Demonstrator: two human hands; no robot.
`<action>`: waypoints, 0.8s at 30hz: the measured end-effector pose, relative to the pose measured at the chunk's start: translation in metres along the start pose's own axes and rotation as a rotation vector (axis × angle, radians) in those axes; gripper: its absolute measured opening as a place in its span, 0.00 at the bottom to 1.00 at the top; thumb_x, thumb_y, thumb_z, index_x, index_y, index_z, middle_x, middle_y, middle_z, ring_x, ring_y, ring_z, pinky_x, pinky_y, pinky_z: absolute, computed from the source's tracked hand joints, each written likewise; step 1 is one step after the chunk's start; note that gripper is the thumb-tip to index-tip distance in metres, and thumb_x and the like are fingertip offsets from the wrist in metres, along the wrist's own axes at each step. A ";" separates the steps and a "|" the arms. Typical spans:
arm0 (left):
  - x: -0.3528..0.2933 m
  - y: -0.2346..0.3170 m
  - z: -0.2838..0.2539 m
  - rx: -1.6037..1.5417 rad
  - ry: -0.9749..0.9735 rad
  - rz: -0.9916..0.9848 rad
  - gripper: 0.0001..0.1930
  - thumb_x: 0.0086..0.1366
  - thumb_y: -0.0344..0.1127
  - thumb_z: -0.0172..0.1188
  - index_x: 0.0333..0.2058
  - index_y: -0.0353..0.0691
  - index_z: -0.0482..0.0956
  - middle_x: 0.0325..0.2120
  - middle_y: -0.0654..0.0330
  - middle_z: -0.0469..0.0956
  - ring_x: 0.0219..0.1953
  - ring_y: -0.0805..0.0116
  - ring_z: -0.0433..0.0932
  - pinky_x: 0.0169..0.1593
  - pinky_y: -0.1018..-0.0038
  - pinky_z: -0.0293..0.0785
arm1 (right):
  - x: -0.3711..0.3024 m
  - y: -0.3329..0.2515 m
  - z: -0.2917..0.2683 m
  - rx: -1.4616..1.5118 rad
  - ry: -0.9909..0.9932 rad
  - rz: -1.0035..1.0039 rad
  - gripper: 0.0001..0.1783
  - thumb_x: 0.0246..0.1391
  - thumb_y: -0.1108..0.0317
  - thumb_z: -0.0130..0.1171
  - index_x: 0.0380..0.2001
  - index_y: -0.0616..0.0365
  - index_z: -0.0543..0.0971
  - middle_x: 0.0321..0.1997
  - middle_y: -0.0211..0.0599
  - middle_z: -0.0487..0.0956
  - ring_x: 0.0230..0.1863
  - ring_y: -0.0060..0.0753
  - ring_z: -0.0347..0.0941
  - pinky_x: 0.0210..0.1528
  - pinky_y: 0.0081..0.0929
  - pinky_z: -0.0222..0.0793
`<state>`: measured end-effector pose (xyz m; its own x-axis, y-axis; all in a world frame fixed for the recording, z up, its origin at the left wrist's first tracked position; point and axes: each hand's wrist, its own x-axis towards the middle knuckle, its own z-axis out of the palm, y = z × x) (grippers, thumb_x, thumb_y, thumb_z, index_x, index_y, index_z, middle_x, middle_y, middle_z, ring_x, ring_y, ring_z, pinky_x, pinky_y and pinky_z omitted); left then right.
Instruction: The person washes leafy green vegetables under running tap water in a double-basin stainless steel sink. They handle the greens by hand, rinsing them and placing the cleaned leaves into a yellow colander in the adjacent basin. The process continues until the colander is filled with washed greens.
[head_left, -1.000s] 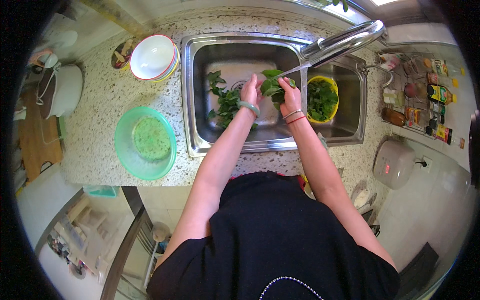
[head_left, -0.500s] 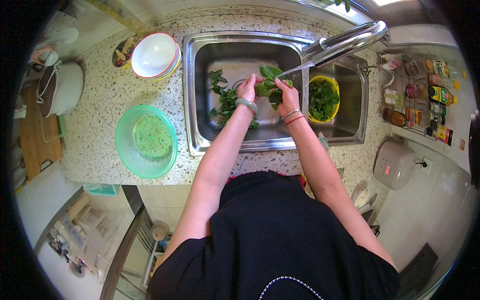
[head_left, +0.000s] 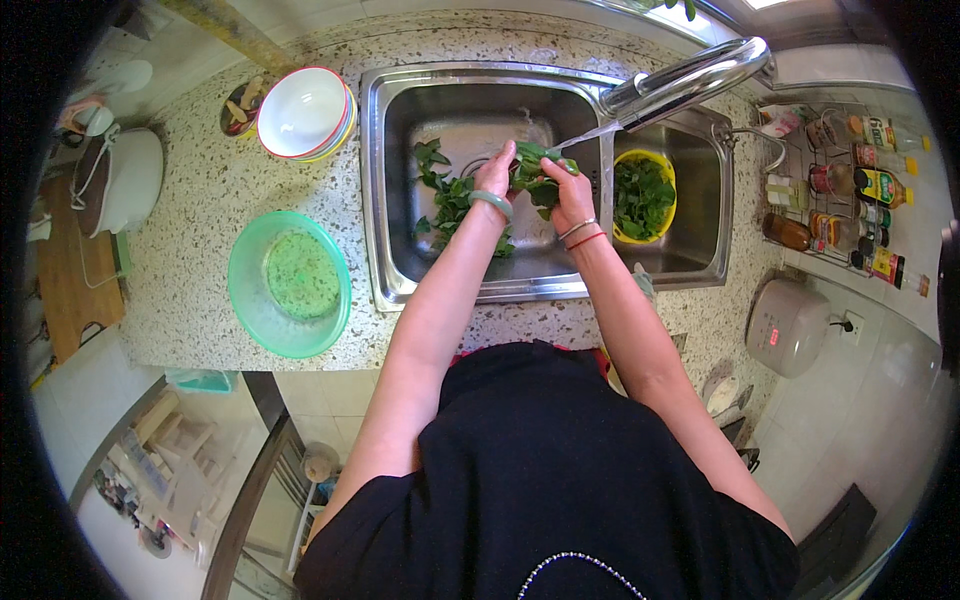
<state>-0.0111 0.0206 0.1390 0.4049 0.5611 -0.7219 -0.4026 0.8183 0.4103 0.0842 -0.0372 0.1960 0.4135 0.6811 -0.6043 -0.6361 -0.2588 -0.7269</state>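
Note:
Over the large sink basin, my left hand and my right hand hold a bunch of leafy greens between them. Both hands are closed on the bunch; some fingertips are hidden by leaves. Water runs from the chrome faucet onto the greens beside my right hand. More loose greens lie on the basin floor, to the left of and below my left hand. In the smaller basin at right, a yellow basket holds more leaves.
Left of the sink stand a translucent green bowl and a stack of white bowls. A small dish sits behind them. A rack of bottles and jars and a rice cooker are at right. A white pot stands far left.
The bunch of greens has turned and folded between my hands, its broad upper leaf now gathered in. Both hands stay in nearly the same place under the running water.

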 end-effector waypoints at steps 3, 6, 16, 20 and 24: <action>-0.016 0.006 0.003 0.022 -0.002 -0.047 0.17 0.56 0.55 0.54 0.37 0.50 0.73 0.32 0.70 0.74 0.35 0.75 0.69 0.38 0.73 0.63 | 0.006 0.000 -0.004 0.145 0.002 0.042 0.05 0.47 0.71 0.56 0.29 0.60 0.75 0.28 0.32 0.75 0.27 0.29 0.72 0.31 0.26 0.68; -0.051 0.014 0.018 0.082 -0.074 -0.005 0.15 0.57 0.51 0.55 0.36 0.48 0.72 0.32 0.70 0.73 0.35 0.76 0.69 0.38 0.74 0.64 | 0.009 -0.002 -0.007 0.194 -0.023 0.064 0.06 0.49 0.70 0.53 0.31 0.60 0.75 0.30 0.34 0.76 0.30 0.31 0.73 0.33 0.27 0.69; -0.037 0.016 -0.006 0.116 0.055 0.160 0.08 0.55 0.37 0.60 0.26 0.44 0.71 0.21 0.67 0.74 0.20 0.81 0.70 0.23 0.84 0.71 | 0.009 -0.010 -0.012 0.304 -0.028 0.167 0.12 0.53 0.61 0.51 0.35 0.57 0.74 0.32 0.34 0.77 0.32 0.35 0.73 0.35 0.33 0.69; -0.030 0.007 -0.004 0.103 0.015 0.171 0.10 0.60 0.41 0.53 0.35 0.41 0.73 0.29 0.64 0.75 0.30 0.77 0.72 0.32 0.79 0.71 | 0.007 -0.011 -0.010 0.322 -0.113 0.214 0.13 0.52 0.60 0.52 0.35 0.56 0.75 0.32 0.33 0.77 0.33 0.33 0.73 0.36 0.30 0.68; -0.024 -0.014 0.013 0.113 -0.145 0.299 0.13 0.64 0.41 0.46 0.42 0.40 0.71 0.35 0.64 0.73 0.38 0.76 0.69 0.43 0.78 0.65 | 0.011 0.005 -0.005 0.260 -0.069 0.162 0.11 0.49 0.64 0.54 0.35 0.57 0.75 0.30 0.33 0.76 0.32 0.30 0.72 0.35 0.26 0.68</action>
<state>-0.0044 -0.0030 0.1575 0.3986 0.7834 -0.4768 -0.4308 0.6189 0.6568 0.0884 -0.0342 0.1843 0.2531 0.6927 -0.6753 -0.8391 -0.1902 -0.5096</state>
